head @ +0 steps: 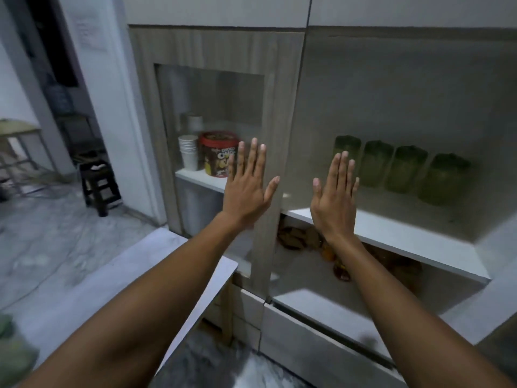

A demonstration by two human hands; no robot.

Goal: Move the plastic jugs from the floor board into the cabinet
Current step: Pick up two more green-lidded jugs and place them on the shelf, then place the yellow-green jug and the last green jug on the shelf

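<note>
Several green plastic jugs stand in a row on the white middle shelf of the open cabinet, at the right. My left hand is raised flat, fingers apart, in front of the wood-grain cabinet post. My right hand is also raised flat and empty, just left of the jugs and not touching them. A white board lies low at the left, under my left forearm. A blurred green shape shows at the bottom left corner.
Behind a glass door at the left sit stacked paper cups and a red-lidded tub. Brown and orange items lie on the lower shelf. A dark stool stands on the marble floor near a doorway.
</note>
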